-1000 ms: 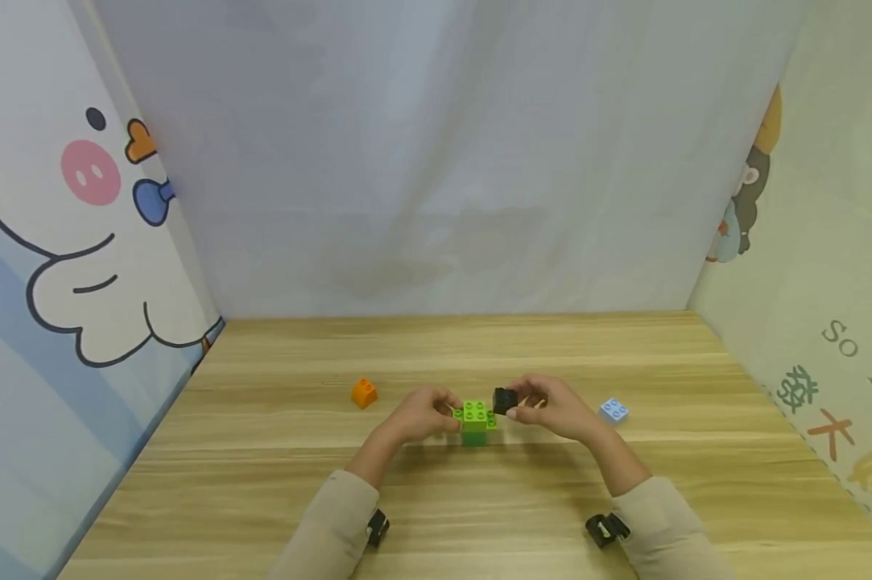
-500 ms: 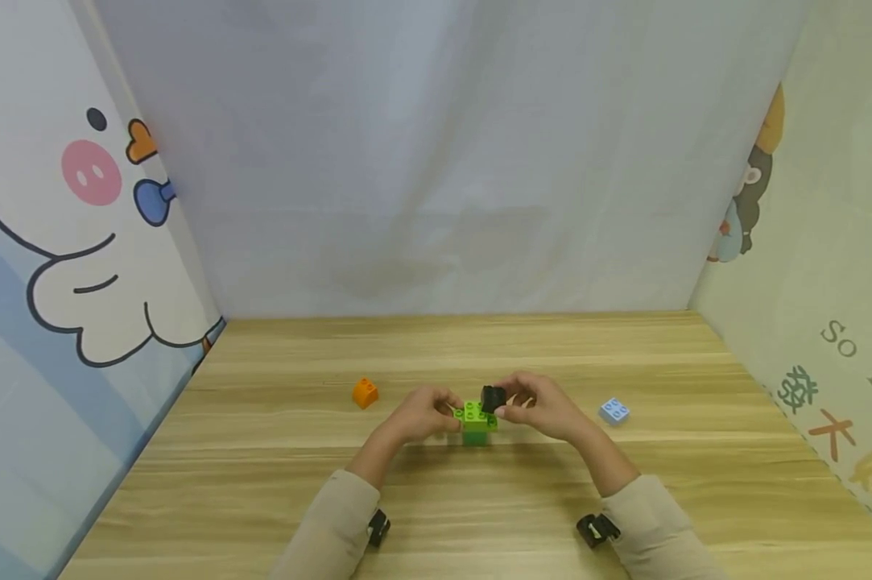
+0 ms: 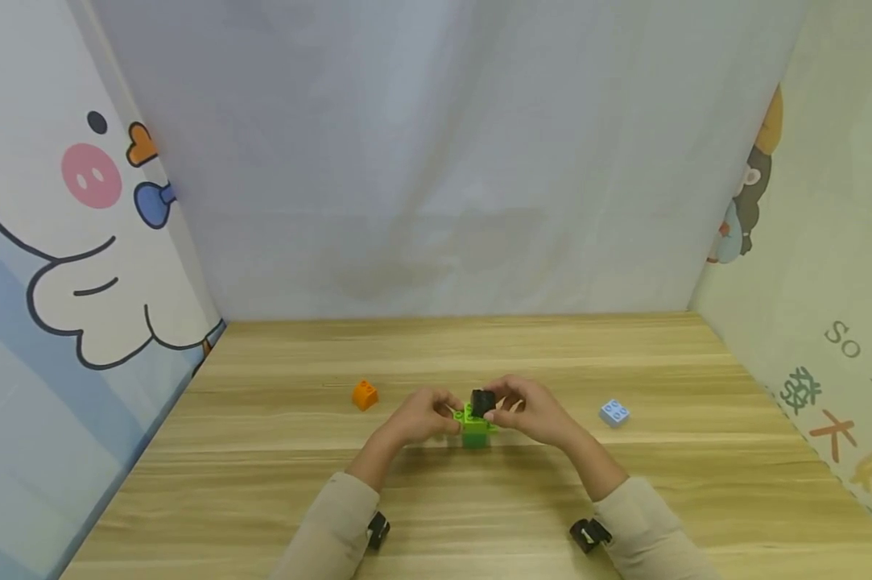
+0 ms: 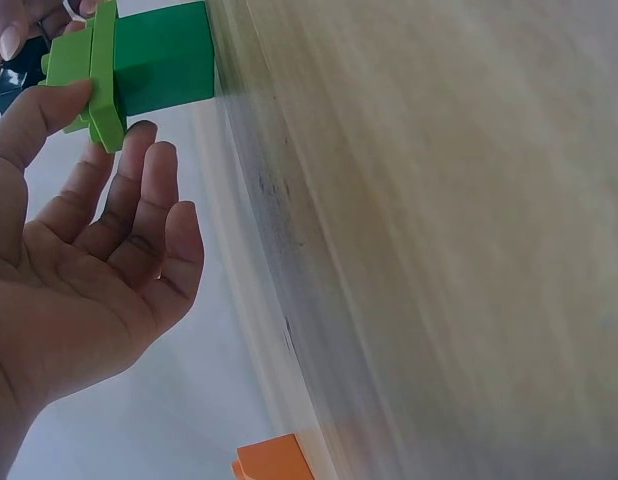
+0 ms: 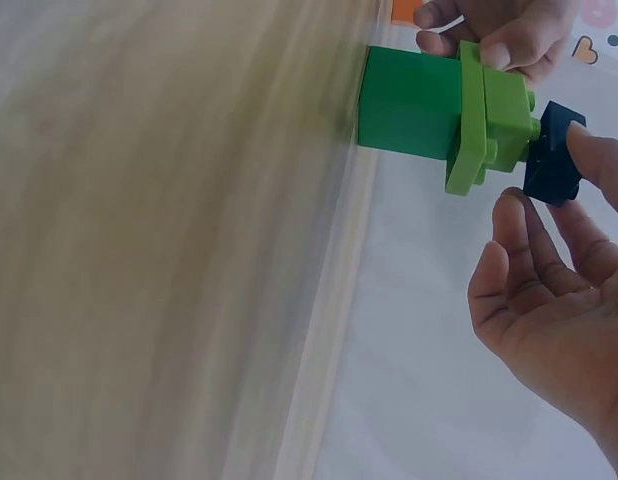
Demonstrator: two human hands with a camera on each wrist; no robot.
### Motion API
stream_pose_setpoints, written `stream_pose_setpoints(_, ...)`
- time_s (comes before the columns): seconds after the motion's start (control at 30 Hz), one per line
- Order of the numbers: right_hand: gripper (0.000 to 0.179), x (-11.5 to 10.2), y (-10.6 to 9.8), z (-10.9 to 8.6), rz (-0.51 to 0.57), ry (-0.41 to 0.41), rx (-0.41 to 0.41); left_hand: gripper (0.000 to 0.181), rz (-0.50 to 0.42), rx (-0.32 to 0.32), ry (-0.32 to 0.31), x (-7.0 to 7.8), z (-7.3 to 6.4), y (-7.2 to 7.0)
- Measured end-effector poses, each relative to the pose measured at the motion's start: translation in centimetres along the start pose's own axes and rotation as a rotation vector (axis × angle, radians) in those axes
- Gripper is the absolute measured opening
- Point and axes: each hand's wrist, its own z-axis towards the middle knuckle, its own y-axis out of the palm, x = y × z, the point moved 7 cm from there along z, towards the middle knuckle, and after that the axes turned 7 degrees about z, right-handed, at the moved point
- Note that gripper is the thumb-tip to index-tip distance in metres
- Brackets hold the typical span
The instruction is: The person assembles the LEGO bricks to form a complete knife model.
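In the head view a block stack stands on the wooden table: a dark green brick (image 5: 409, 103) at the bottom, a wider lime plate (image 5: 469, 125) on it, and a lime brick (image 5: 507, 115) on top. My left hand (image 3: 423, 415) pinches the stack's left side at the lime pieces, thumb and fingertips on opposite faces (image 4: 74, 85). Between thumb and fingers my right hand (image 3: 528, 409) holds a black brick (image 3: 482, 403) over the top studs. The right wrist view shows the black brick (image 5: 554, 158) right at those studs, slightly tilted.
An orange sloped brick (image 3: 365, 395) lies left of the hands, and a light blue brick (image 3: 614, 413) lies to the right. Pale cloth (image 3: 436, 161) hangs behind the table (image 3: 298, 499). Printed cloths flank both sides.
My right hand has brought the black brick leftward from beside the stack to over its top. The left hand has kept its place on the stack.
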Motion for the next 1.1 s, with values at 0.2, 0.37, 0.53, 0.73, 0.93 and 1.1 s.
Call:
stream_pose_setpoints(0.2,0.032,0.0,0.4,0.3,-0.026,-0.025,0.001,0.029,-0.012,-0.001,-0.006,-0.2,0.1,0.1)
stream_pose_setpoints(0.37,0.031,2.4,0.6,0.9,-0.046,-0.029,-0.003,0.029,-0.016,-0.004,-0.009,-0.4,0.2,0.1)
stream_pose_setpoints(0.53,0.032,3.5,0.6,1.1,-0.063,-0.035,-0.003,0.028,-0.021,-0.01,-0.02,-0.4,0.2,0.1)
stream_pose_setpoints(0.73,0.03,3.0,0.7,0.9,-0.112,-0.072,0.001,0.028,-0.025,-0.015,-0.035,-0.6,0.2,0.2)
stream_pose_setpoints(0.93,0.029,2.6,0.8,1.0,-0.164,-0.1,-0.005,0.028,-0.043,-0.017,-0.032,-0.6,0.3,0.3)
stream_pose_setpoints(1.1,0.03,2.4,0.9,1.2,-0.199,-0.097,-0.028,0.029,-0.044,-0.012,-0.021,-0.5,0.2,0.2)
